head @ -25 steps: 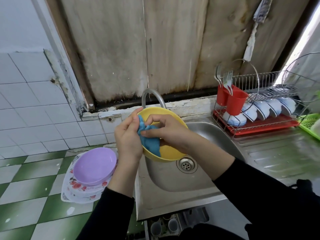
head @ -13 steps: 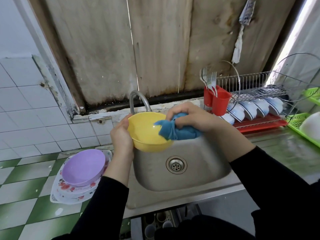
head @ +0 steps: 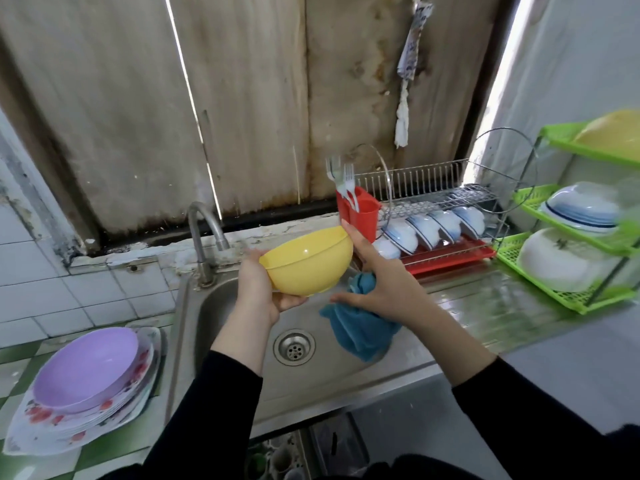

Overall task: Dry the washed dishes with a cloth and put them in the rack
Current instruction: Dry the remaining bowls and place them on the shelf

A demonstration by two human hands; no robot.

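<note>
— Kitchen backdrop: weathered wooden boards point(head: 242, 98) behind a steel sink point(head: 214, 306), with the tap point(head: 204, 233) at its rear. Hands?

— Both are above the basin. The left hand point(head: 256, 296) grips the yellow bowl point(head: 308, 261) from its left side. Its thumb is under the base and its fingers reach up at the left rim. The bowl is tipped, with its outside toward the camera.

— Right?

— The right hand point(head: 384, 289) has a blue cloth point(head: 356, 330) bunched in its curled lower fingers. The rest of the cloth hangs below them over the basin. The forefinger point(head: 353, 237) is straight, its tip on the bowl's right rim. The thumb point(head: 343, 299) stretches toward the left thumb, just under the bowl.

— Cloth touching the bowl?

— Cannot tell. Its top fold sits just beside the bowl's lower right.

— Beyond the fingertips?

— Just behind the right forefinger is a red cutlery holder point(head: 360, 213) with forks point(head: 343, 181), hung on a wire dish rack point(head: 433, 188). To the right of that finger, a row of white-and-blue bowls point(head: 429, 226) leans on edge over a red tray point(head: 450, 254). Further right, well apart, a green shelf point(head: 561, 292) holds white dishes, blurred.

— Left of the left hand?

— Well apart, on the green-checked counter point(head: 104, 448), a purple bowl point(head: 86, 368) sits on a stack of flowered plates point(head: 52, 434). The drain point(head: 294, 348) lies below both thumbs.
</note>
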